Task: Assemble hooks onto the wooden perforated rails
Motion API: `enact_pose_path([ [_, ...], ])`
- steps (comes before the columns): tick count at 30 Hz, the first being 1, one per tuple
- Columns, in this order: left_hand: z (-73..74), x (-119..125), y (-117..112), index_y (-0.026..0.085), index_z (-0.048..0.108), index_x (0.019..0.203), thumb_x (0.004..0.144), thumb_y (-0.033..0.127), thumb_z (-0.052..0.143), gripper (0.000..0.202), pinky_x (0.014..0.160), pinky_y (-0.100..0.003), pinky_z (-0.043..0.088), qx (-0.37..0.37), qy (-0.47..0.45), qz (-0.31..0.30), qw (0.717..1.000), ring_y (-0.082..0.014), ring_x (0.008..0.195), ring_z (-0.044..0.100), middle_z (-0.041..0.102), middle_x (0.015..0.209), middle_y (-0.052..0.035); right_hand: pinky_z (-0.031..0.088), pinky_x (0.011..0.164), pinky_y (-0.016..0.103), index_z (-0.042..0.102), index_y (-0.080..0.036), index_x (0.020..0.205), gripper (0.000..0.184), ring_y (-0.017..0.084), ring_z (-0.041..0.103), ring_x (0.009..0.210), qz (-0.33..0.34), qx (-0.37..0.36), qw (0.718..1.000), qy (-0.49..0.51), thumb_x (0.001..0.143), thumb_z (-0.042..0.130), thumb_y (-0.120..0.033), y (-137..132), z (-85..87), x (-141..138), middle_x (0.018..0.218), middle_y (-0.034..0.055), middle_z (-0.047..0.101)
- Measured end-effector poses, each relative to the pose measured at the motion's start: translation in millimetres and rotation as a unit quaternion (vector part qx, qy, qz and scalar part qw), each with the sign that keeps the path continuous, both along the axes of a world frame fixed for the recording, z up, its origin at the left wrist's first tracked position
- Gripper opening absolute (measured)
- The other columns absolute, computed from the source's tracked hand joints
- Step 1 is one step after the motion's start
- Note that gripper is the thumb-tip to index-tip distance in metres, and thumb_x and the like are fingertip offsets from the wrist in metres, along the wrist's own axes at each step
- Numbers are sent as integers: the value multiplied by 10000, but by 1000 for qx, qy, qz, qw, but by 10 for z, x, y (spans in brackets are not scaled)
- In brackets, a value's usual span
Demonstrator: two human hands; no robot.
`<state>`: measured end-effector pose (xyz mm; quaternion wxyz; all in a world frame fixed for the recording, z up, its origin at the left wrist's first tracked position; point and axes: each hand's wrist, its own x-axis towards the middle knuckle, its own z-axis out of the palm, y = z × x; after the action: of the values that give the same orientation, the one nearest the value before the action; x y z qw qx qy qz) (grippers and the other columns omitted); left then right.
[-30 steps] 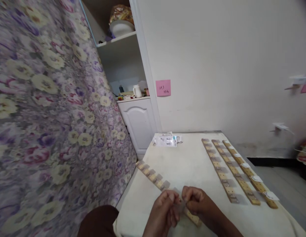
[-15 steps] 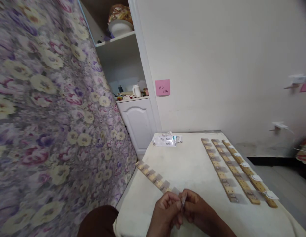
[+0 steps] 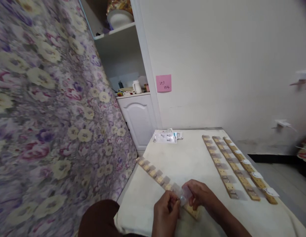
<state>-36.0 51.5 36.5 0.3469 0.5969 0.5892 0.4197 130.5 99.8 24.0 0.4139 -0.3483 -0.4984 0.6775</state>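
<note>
My right hand (image 3: pixel 199 194) pinches a small clear plastic bag (image 3: pixel 186 192) over the near part of a wooden strip. My left hand (image 3: pixel 166 210) is closed at the bag's lower left edge, thumb and fingertips together. A tiny shiny piece (image 3: pixel 182 198) shows between the hands; its kind is too small to tell. Under them, the wooden strip (image 3: pixel 168 186) runs diagonally across the table, with small holes and several clear bags laid along it. Its near end sticks out below my right hand.
Three similar wooden strips (image 3: pixel 222 171) lie side by side on the right of the white-covered table (image 3: pixel 182 158); the outermost carries white tags. Packaging cards (image 3: pixel 165 137) lie at the back edge. A floral curtain (image 3: pixel 61 131) hangs at left, my brown-clothed knee (image 3: pixel 98 219) below it.
My right hand has moved slightly up and right, so the clear bag now shows spread between the hands. The near end of the wooden strip has come into sight. The view has shifted slightly.
</note>
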Motion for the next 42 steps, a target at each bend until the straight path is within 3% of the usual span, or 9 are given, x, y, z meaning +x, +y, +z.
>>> enact_pose_path([
  [4,-68,63,-51,200,546,725,804,287,538,118,515,-207,361,-15,12,-9,1000,-105,490,471,509,519,61,367,388,173,539,-170,778,298,52,444,384,4,57,995,-76,724,671,-432,-3,-57,55,516,-84,499],
  [8,-153,177,-136,196,522,672,767,269,553,124,527,-207,330,-19,5,-10,1000,-105,533,432,471,553,57,342,384,165,531,-168,760,223,38,420,384,25,55,994,-89,745,637,-364,-12,-108,150,536,-90,484],
  [18,-647,405,-200,194,532,638,733,272,554,125,510,-217,255,-16,20,4,1000,-98,503,323,332,508,80,316,377,156,530,-171,724,116,42,386,416,22,42,985,-166,731,598,-265,-6,-414,334,542,-82,469],
  [24,-655,393,-143,186,590,707,770,246,520,111,547,-219,295,-24,70,-21,997,-110,539,398,412,541,61,304,362,152,535,-176,714,127,41,385,404,2,42,981,-189,723,599,-285,49,-554,352,537,-81,470],
  [42,-667,365,-111,196,535,720,803,178,481,101,612,-236,324,6,108,-50,993,-133,653,477,491,679,26,326,322,143,521,-170,709,53,43,387,406,7,31,972,-233,706,542,-218,49,-536,384,558,-73,463],
])
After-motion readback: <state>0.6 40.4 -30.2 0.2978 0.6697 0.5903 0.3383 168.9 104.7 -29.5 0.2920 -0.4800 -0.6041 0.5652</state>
